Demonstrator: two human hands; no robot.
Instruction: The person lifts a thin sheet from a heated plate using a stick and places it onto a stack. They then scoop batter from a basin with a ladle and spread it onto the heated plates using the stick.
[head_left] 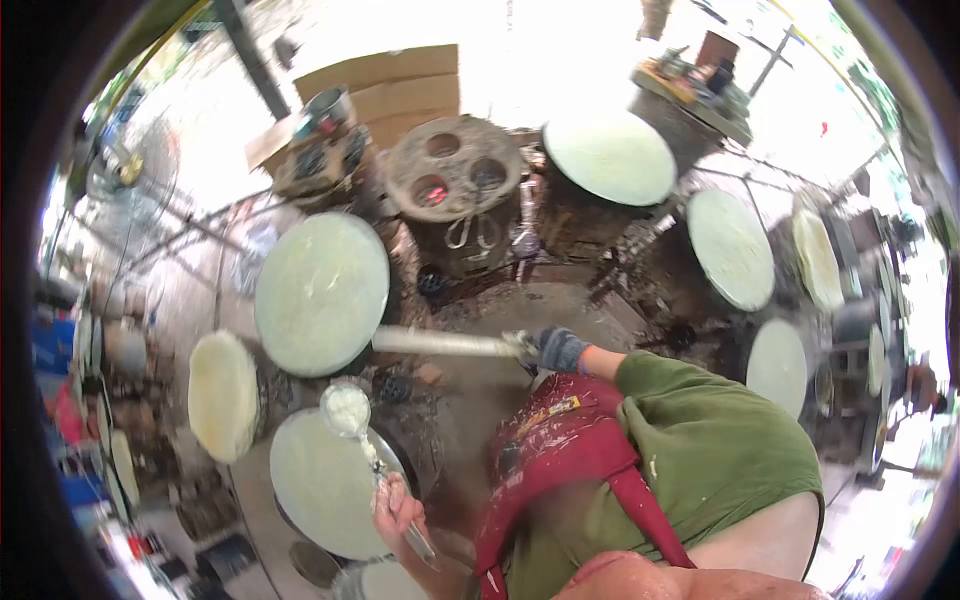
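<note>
Lower left of the frame, our left hand is closed around a ladle of batter, held level over a round griddle so nothing spills. Mid-frame, our gloved right hand is wrapped tight on a long stick, reaching toward the big griddle from a distance, probably because of the heat.

I can read no text, label, brand, number or sign here. My red apron carries a small yellow and red patch near the chest, but its print is too blurred for me to make out a single letter. The cardboard boxes at the far side show plain brown faces with no lettering I can see. Nothing else in front of me bears marks clear enough to read.
</note>
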